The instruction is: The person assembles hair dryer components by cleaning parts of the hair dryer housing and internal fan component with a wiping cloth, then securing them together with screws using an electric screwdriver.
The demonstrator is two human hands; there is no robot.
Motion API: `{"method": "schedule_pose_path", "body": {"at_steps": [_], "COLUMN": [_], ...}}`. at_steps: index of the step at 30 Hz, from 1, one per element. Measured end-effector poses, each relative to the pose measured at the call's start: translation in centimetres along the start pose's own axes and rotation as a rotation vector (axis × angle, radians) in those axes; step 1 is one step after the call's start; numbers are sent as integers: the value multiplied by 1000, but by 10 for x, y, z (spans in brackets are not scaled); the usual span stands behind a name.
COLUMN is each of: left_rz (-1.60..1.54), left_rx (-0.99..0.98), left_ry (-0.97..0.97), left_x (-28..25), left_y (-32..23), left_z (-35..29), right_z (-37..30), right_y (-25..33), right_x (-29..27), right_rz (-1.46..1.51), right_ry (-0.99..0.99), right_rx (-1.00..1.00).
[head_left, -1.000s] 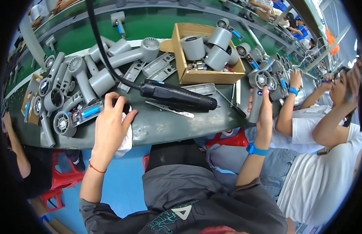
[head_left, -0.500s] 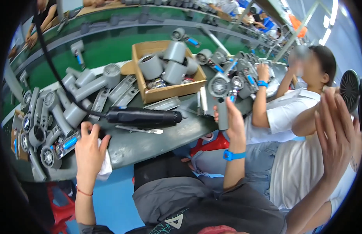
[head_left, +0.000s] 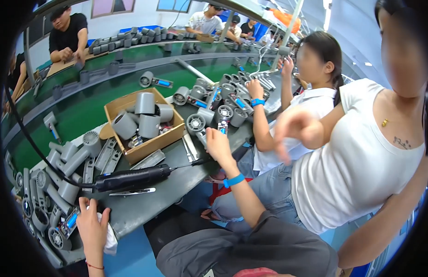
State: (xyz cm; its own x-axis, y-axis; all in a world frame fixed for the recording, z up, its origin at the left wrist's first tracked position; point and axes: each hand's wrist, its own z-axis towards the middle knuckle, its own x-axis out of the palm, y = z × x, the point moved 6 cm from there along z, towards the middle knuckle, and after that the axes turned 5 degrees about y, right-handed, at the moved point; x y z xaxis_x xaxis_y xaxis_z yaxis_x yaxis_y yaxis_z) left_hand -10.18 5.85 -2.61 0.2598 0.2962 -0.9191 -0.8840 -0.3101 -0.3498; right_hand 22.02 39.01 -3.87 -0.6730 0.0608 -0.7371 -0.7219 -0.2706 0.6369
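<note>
My left hand (head_left: 91, 226) is at the near left edge of the bench, its fingers spread. A crumpled white cloth (head_left: 111, 240) lies against its palm side; whether the hand grips it is hidden. Out to the right, my right hand (head_left: 218, 145) has its fingers closed at the handle of a grey handheld fan (head_left: 196, 123), whose round grille faces up. Between my hands lies a black electric screwdriver (head_left: 133, 178) with its cable trailing to the upper left. A thin metal strip (head_left: 132, 191) rests just below it.
An open cardboard box (head_left: 151, 150) holds grey cylindrical housings. Grey fan shells (head_left: 75, 164) pile up at left, and part-built fans (head_left: 237, 99) at right. Behind runs a green conveyor (head_left: 91, 108). A person in white (head_left: 352, 157) stands close on the right, one hand (head_left: 297, 129) blurred.
The view has swung up and right. My right hand has turned its back upward, and the fan in it is tipped from upright. The standing person's raised hand has come down and forward.
</note>
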Motion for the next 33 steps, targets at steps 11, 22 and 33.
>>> {"method": "schedule_pose_path", "body": {"at_steps": [11, 22, 33], "left_rz": [-135, -203, -352], "left_rx": [-46, 456, 568], "left_ry": [-14, -5, 4], "left_x": [8, -13, -57], "left_y": [16, -142, -158], "left_z": [-3, 6, 6], "right_z": [-93, -208, -193], "right_y": [84, 152, 133], "right_x": [-25, 100, 75], "right_rz": [302, 1758, 1889], "right_ry": [-265, 1066, 859], "right_rx": [-337, 415, 778]}}
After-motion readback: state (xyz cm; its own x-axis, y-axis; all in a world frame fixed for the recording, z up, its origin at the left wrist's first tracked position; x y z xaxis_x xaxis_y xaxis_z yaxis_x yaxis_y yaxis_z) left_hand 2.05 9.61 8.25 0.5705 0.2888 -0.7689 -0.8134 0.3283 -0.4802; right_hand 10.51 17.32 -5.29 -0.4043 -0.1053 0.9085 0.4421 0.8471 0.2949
